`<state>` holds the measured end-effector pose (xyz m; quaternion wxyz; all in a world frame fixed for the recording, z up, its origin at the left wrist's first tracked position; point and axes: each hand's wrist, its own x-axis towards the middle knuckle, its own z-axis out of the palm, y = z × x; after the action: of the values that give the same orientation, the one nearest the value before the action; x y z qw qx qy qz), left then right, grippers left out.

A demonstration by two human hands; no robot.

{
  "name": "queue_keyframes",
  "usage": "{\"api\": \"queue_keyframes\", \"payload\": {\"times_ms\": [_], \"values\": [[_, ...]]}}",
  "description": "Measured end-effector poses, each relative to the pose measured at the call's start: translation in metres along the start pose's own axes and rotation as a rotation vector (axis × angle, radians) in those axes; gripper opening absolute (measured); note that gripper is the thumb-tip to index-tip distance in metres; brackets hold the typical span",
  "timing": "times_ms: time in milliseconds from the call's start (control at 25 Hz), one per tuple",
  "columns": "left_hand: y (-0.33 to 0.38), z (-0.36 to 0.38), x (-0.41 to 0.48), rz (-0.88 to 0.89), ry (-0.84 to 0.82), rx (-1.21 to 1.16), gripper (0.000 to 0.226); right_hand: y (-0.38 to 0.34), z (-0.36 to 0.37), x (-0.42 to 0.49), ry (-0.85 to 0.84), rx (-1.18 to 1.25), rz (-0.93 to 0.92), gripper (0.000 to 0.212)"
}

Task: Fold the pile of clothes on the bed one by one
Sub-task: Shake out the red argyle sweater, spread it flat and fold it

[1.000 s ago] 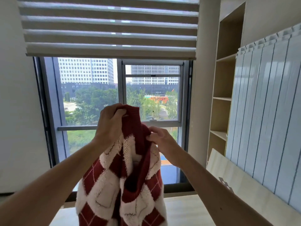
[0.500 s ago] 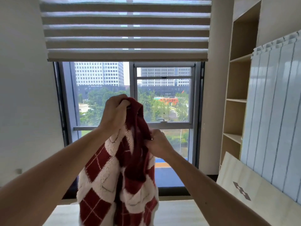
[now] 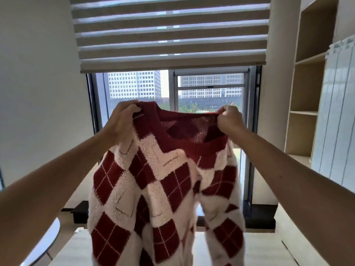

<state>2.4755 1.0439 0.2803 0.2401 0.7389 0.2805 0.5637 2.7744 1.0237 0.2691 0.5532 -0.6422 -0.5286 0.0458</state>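
A red and white argyle sweater (image 3: 163, 185) hangs spread out in front of me, held up in the air before the window. My left hand (image 3: 123, 120) grips its left shoulder beside the red ribbed collar. My right hand (image 3: 229, 120) pinches the right shoulder at the same height. The neck opening gapes between the two hands. The sweater's lower part runs out of the bottom of the frame. The pile of clothes is not in view.
A window (image 3: 209, 93) with a half-lowered striped blind (image 3: 171, 35) fills the far wall. Wooden shelves (image 3: 307, 89) stand at the right, next to a white panelled headboard (image 3: 338, 112). A pale bed surface (image 3: 269, 250) lies below, and a white rounded chair (image 3: 44, 244) sits at lower left.
My hands have moved apart, pulling the bunched sweater open so its shoulders and collar spread wide. The view has shifted slightly.
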Motion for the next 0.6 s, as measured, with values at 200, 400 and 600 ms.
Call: {"api": "queue_keyframes", "payload": {"times_ms": [200, 400, 600], "values": [[0.002, -0.001, -0.025, 0.005, -0.081, 0.216, 0.032, -0.048, -0.006, -0.004, 0.022, 0.145, -0.105, 0.027], [0.003, -0.005, -0.023, -0.095, 0.123, 0.209, 0.016, -0.057, -0.021, -0.002, 0.066, 0.1, -0.177, 0.027], [0.009, 0.002, -0.027, -0.128, 0.17, -0.012, 0.024, -0.025, -0.038, 0.003, 0.145, -0.145, -0.166, 0.015]]}}
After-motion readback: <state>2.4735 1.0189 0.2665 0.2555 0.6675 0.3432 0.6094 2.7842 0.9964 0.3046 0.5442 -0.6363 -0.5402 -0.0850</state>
